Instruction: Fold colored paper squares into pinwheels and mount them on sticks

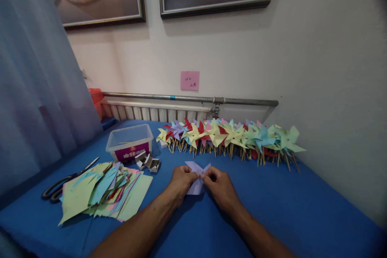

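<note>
A lavender paper pinwheel [196, 187] with cut blades is held just above the blue table, between both hands. My left hand [183, 181] pinches it near its middle from the left, fingers closed. From the right, my right hand [220, 185] grips a blade and the middle with thumb and bent fingers. The thumbs almost meet at the centre. Whether a pin is between the fingertips is hidden. Behind the hands lie many finished pinwheels [232, 137] on wooden sticks, in yellow, red, blue, green and purple.
Coloured paper sheets [105, 189] are piled at the left, beside black-handled scissors [65, 181]. Small boxes of pins [152, 164] sit by a clear plastic tub [130, 139]. The blue table [272, 217] meets the wall, where a radiator [157, 109] and pipe run.
</note>
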The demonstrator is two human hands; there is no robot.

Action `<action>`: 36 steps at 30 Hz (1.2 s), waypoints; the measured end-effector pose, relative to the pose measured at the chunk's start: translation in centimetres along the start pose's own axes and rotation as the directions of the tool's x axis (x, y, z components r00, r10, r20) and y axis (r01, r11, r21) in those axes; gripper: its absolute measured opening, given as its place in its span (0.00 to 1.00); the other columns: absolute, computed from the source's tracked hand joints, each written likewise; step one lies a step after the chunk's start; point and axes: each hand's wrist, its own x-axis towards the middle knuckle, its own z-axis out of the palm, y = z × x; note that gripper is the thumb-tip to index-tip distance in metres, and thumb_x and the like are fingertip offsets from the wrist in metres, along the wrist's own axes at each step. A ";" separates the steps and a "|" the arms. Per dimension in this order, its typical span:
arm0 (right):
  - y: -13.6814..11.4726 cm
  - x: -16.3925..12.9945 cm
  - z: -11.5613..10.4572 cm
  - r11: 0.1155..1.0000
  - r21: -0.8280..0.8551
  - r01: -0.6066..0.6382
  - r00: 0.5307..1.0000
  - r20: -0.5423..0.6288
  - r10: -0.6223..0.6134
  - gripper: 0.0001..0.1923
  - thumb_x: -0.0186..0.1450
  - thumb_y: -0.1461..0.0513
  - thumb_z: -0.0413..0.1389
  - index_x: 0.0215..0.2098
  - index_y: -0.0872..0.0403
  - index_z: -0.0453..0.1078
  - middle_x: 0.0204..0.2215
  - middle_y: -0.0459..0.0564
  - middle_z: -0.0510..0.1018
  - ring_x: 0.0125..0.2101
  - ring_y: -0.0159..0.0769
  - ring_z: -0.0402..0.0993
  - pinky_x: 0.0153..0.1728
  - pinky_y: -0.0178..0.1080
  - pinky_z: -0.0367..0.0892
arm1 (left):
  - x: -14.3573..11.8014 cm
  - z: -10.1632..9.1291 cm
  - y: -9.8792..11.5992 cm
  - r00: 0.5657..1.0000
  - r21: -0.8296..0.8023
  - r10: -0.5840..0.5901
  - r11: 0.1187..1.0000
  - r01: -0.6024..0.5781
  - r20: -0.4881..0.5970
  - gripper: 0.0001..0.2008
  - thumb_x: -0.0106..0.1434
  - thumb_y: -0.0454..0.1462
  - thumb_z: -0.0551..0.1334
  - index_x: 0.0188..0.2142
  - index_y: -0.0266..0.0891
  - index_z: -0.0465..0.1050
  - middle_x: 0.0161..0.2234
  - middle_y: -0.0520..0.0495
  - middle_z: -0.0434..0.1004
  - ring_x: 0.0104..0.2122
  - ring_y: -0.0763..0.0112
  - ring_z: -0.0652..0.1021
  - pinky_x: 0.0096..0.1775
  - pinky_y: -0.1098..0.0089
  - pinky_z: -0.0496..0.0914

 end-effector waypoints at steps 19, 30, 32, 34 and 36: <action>-0.7 -0.1 -0.6 0.996 -0.040 0.080 0.993 0.086 -0.076 0.09 0.59 0.57 0.57 0.24 0.52 0.68 0.21 0.42 0.71 0.25 0.33 0.64 0.28 0.35 0.59 | 0.3 -0.1 -0.4 1.000 0.117 0.012 0.993 -0.013 0.007 0.10 0.49 0.30 0.66 0.19 0.38 0.65 0.15 0.56 0.64 0.15 0.78 0.62 0.21 0.73 0.55; 0.1 0.1 -0.7 0.994 -0.081 0.080 0.992 0.103 -0.071 0.13 0.63 0.53 0.55 0.27 0.52 0.71 0.22 0.44 0.73 0.25 0.35 0.66 0.28 0.35 0.59 | 0.3 -0.1 -0.5 1.000 0.039 0.008 0.999 -0.008 0.008 0.11 0.48 0.32 0.67 0.19 0.39 0.64 0.15 0.56 0.65 0.15 0.78 0.63 0.20 0.74 0.56; 0.1 0.1 -0.6 0.995 -0.087 0.047 0.996 0.082 -0.040 0.12 0.62 0.54 0.55 0.26 0.52 0.70 0.22 0.44 0.73 0.25 0.35 0.66 0.28 0.36 0.58 | 0.1 0.0 -0.3 1.000 0.051 0.008 0.999 -0.008 -0.004 0.11 0.48 0.31 0.67 0.19 0.39 0.64 0.14 0.56 0.64 0.15 0.78 0.63 0.20 0.74 0.55; 0.0 0.0 -0.5 0.995 -0.094 0.021 0.997 0.076 -0.014 0.12 0.61 0.54 0.56 0.25 0.52 0.70 0.21 0.44 0.73 0.24 0.35 0.66 0.27 0.36 0.58 | 0.0 0.0 -0.1 1.000 0.055 0.008 0.998 -0.007 -0.014 0.12 0.49 0.31 0.67 0.18 0.39 0.63 0.14 0.56 0.64 0.15 0.78 0.62 0.20 0.74 0.55; -0.1 0.0 -0.5 0.995 -0.096 0.008 0.997 0.080 0.000 0.12 0.61 0.54 0.56 0.25 0.52 0.70 0.21 0.44 0.72 0.24 0.35 0.65 0.27 0.36 0.57 | 0.1 0.0 -0.1 1.000 0.054 0.009 0.999 -0.008 -0.020 0.13 0.48 0.30 0.67 0.18 0.39 0.63 0.14 0.56 0.64 0.14 0.78 0.62 0.20 0.74 0.55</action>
